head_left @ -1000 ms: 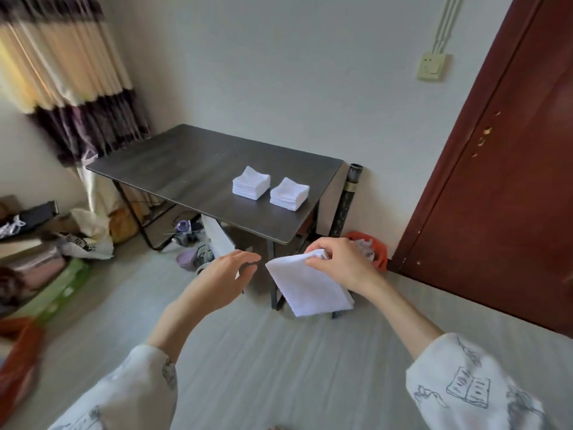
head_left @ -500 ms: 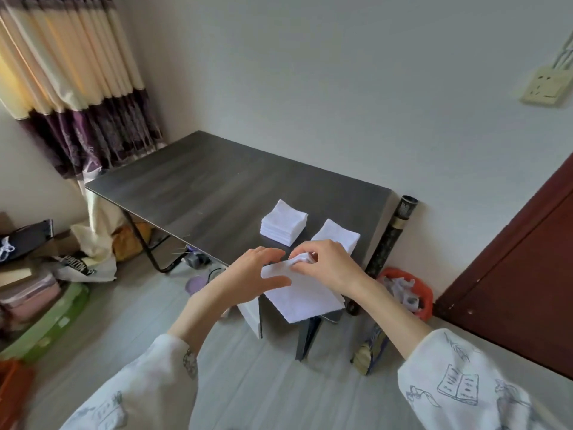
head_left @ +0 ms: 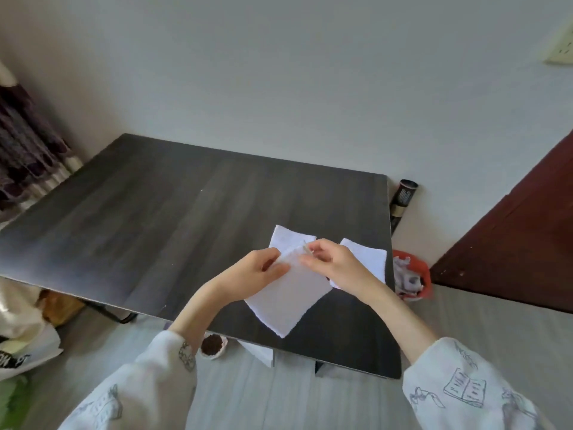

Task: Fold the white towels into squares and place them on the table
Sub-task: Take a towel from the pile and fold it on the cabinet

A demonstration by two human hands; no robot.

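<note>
White cloth is at the centre of the head view: a towel (head_left: 288, 297) hangs in the air above the near right part of the dark wood-grain counter (head_left: 155, 218), held by its top edge. The left hand (head_left: 259, 271) pinches that edge between thumb and fingers, and the right hand (head_left: 333, 263) pinches the same edge just beside it, its fingers curled round the cloth, so the two hands nearly touch. The towel's lower corner points down toward the counter's near edge. Behind the hands, two stacks of folded white towels lie on the counter: one stack (head_left: 290, 238) just beyond the left hand, the other stack (head_left: 370, 259) to the right of the right hand, near the counter's right edge. Both forearms wear pale sleeves with printed drawings. Right of the counter, on the floor, stands a red bin (head_left: 415, 279) with crumpled scraps, and a dark tube (head_left: 403, 203) leans against the wall behind it.
</note>
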